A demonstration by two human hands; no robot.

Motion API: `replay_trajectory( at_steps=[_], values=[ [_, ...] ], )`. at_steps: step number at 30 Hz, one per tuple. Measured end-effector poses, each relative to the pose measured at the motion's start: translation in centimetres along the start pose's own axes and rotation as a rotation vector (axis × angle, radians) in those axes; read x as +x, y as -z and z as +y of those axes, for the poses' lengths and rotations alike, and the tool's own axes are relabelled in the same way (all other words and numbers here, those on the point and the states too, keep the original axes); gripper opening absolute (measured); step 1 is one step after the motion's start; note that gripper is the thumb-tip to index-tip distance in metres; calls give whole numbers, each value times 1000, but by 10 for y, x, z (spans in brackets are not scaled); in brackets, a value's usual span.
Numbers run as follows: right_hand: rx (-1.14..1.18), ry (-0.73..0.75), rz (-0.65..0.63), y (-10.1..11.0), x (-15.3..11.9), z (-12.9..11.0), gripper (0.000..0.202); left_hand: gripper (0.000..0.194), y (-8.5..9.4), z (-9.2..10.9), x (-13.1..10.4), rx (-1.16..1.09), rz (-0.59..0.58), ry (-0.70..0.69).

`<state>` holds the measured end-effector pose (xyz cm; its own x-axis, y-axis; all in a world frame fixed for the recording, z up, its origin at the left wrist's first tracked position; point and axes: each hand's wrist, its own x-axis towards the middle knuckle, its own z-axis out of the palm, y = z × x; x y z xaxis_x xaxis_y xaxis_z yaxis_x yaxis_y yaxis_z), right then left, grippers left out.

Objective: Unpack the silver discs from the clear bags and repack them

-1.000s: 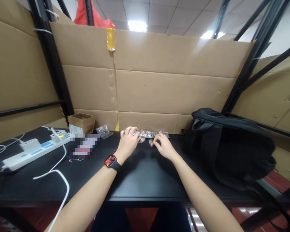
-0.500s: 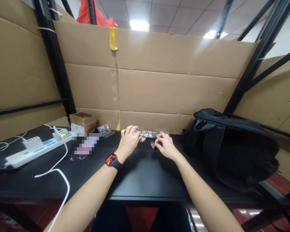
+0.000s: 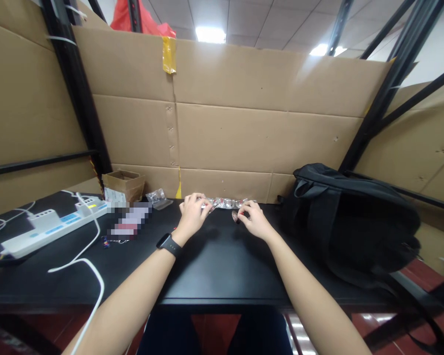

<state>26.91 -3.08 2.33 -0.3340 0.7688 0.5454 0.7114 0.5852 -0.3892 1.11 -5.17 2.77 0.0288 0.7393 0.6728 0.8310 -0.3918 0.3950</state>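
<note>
My left hand (image 3: 193, 213), with a dark watch (image 3: 169, 244) on its wrist, pinches a small thin clear piece (image 3: 213, 209) between thumb and finger. My right hand (image 3: 253, 219) is closed on a small round piece (image 3: 235, 216) with a dark and red part at my fingertips. Both hands are raised over the black table, a short gap between them. Behind them, several small clear plastic packs (image 3: 225, 203) with red bits lie in a row along the cardboard wall. Fine detail of the held pieces is too small to tell.
A black backpack (image 3: 351, 227) fills the right side of the black table (image 3: 222, 276). On the left are a white power strip (image 3: 55, 228) with cables, an open cardboard box (image 3: 124, 185), a plastic bag (image 3: 158, 198) and a blurred-out item (image 3: 131, 221).
My left hand has turned slightly and moved a little left; its clear piece now looks edge-on. The watch face has gone dark. My right hand still holds its round piece, which shows more. The view shifted slightly.
</note>
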Motion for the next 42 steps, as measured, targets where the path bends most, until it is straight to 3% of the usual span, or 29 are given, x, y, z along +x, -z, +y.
replay_trajectory(
  at_steps=[4, 9, 17, 24, 30, 35, 39, 42],
  values=[
    [133, 71, 96, -2, 1, -12, 9, 25, -13, -8, 2, -217, -47, 115],
    [249, 105, 215, -10, -1, -40, 12, 29, -25, -3, 2, -553, -128, 121],
    [296, 137, 260, -19, -3, -53, 10, 30, -19, 18, -4, -788, -235, 188],
    [426, 122, 185, -24, -5, -54, 12, 27, -22, 21, -6, -787, -227, 228],
    [689, -39, 84, -32, -5, -48, 19, 25, -26, 17, -7, -753, -222, 245],
    [904, -142, 15, -36, -5, -43, 43, 26, -32, 13, -9, -687, -237, 238],
    [955, -192, -23, -38, -6, -42, 44, 24, -39, 8, -11, -673, -244, 234],
    [863, -149, 18, -40, -6, -41, 52, 24, -43, 7, -11, -641, -242, 212]
  ],
)
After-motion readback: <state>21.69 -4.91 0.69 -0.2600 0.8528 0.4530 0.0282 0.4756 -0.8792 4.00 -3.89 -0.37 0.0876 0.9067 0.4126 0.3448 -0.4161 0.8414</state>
